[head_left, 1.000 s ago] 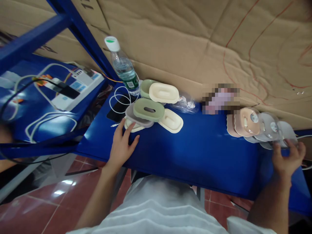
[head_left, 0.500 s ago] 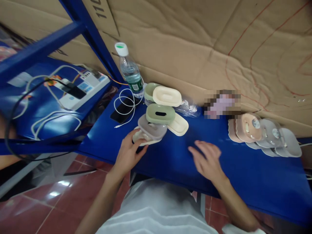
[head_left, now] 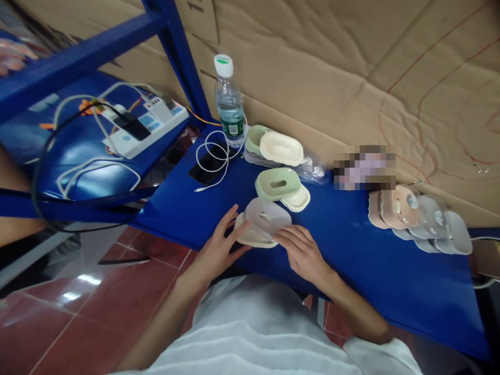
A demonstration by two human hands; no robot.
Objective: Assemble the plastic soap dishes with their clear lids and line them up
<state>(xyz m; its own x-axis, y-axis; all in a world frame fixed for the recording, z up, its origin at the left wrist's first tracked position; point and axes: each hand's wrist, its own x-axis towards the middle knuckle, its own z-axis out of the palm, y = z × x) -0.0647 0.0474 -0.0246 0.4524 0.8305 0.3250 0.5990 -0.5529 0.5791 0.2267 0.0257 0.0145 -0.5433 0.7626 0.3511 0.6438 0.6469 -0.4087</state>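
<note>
A grey oval soap dish (head_left: 269,211) leans over a cream oval tray (head_left: 254,237) near the table's front edge. My right hand (head_left: 303,252) has its fingers closed on the grey dish's right rim, the thumb hidden beneath. At the left side of the pair is my left hand (head_left: 219,246), its fingers spread around the cream tray's edge without a visible grip. Just behind stands a green slotted soap dish (head_left: 265,186), partly over another cream tray (head_left: 300,199).
A second green dish (head_left: 254,136) and cream tray (head_left: 281,148) lie farther back beside a water bottle (head_left: 230,107). A phone (head_left: 203,169) lies under a white cable. Wrapped pink and grey dishes (head_left: 400,208) sit at right. Cardboard (head_left: 312,78) lines the back.
My right hand has moved left and taken hold of the grey dish. My left hand's fingers have spread from their hold. The grey dish and cream tray have shifted away from the green dish.
</note>
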